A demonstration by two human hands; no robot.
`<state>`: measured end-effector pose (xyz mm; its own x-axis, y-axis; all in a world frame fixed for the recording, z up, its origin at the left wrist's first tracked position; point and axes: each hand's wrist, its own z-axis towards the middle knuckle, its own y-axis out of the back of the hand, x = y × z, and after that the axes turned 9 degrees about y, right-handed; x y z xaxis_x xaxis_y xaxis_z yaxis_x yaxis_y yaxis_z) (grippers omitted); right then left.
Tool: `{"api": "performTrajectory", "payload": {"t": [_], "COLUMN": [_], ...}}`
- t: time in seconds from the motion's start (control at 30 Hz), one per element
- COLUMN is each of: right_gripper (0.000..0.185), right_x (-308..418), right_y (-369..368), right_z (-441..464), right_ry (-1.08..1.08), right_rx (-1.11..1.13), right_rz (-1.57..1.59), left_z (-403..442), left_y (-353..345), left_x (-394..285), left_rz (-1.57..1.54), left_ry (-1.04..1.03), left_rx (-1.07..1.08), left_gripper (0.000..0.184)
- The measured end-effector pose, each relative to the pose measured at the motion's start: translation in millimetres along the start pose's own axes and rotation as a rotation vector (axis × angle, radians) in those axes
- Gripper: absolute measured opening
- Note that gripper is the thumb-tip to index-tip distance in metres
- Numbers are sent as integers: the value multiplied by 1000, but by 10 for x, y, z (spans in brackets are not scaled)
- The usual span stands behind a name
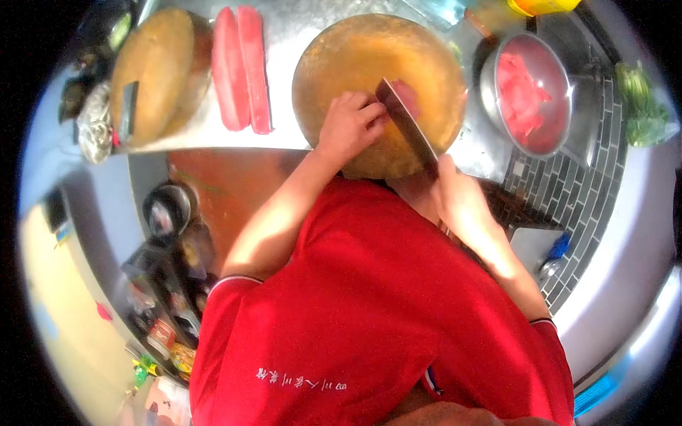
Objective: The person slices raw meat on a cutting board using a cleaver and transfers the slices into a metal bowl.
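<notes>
My right hand [449, 186] is closed round the handle of a cleaver [408, 124], whose blade lies across a round wooden chopping board [334, 60]. Beside the blade, on its right, is a small piece of red meat [406, 98]. My left hand [353, 122] rests on the board to the left of the blade, its fingers curled and bent toward the cleaver. Whatever lies beneath those fingertips is hidden. Two long strips of red meat [242, 71] lie side by side on the metal counter [280, 106], left of the board.
A metal bowl [490, 92] holding pieces of red meat [520, 96] stands right of the board. At the left, a second round board [153, 71] has a dark blade [128, 112] on it. Green vegetables [643, 99] lie at the far right.
</notes>
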<state>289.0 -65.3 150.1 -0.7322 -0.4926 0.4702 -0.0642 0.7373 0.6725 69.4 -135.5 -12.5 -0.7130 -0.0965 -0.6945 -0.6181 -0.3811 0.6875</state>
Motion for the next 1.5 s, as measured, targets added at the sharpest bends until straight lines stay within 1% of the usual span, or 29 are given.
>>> {"api": "performTrajectory", "payload": {"t": [0.07, 0.13, 0.2, 0.23, 0.27, 0.37, 0.47, 0.57, 0.67, 0.77, 0.9, 0.97, 1.03, 1.07, 1.17, 1.27, 1.4, 1.47, 1.5], "right_gripper": [19, 18, 18, 17, 18, 20, 21, 20, 20, 21, 20, 19, 19, 19, 21, 21, 21, 22, 22], "right_x": [31, -56, -170, -212, -271, -50, 195, 93, -2, -59, -130, 68, 89, 80, 9, -162, -252, -218, -164], "right_y": [-133, -354, -430, -435, -418, -213, 115, 117, -145, -326, -194, -44, 87, 124, 58, -389, -422, -326, -269], "right_z": [459, 949, 1095, 1102, 1061, 585, 82, -19, 504, 1013, 870, 447, 121, 57, 163, 951, 969, 907, 816], "right_ry": [-4, 282, 359, 391, 382, 314, 45, 17, 115, 257, 264, 206, 109, 62, 81, 243, 286, 345, 320], "right_rx": [-29, -192, -303, -352, -322, -251, -19, 54, -67, -195, -197, -162, -57, 0, 20, -142, -241, -265, -232], "right_rz": [76, -8, -40, -56, 5, -57, 19, -44, 7, -27, -11, -14, 1, 9, 19, -4, -15, -23, -29], "left_z": [-7, 1, -10, -8, -34, -9, -7, -10, 26, -43, -5, -56, -7, -14, -2, -29, -21, -18, -36], "left_y": [-20, 7, 49, 37, 21, 24, -5, -8, 41, 5, 10, -5, -17, -2, 18, 1, -9, 3, 11], "left_x": [35, 41, 12, 8, -11, 22, 36, 23, 5, 28, -3, 10, 24, 22, 26, 35, 3, 6, 10], "left_rz": [-12, 5, 40, 32, 18, -11, -38, -54, -39, -29, -17, -29, -31, -25, -31, -13, -32, -20, -15], "left_ry": [17, 25, 23, 17, 15, -3, -9, -1, 13, 17, 10, 11, 2, 3, 17, 32, 30, 0, -9], "left_rx": [20, 37, 66, 47, 34, -9, -8, -11, -5, 4, -9, -4, -2, 7, 15, 30, -22, -49, -57], "left_gripper": [22, 23, 24, 24, 25, 25, 24, 23, 23, 23, 17, 21, 23, 23, 23, 23, 16, 21, 24]}}
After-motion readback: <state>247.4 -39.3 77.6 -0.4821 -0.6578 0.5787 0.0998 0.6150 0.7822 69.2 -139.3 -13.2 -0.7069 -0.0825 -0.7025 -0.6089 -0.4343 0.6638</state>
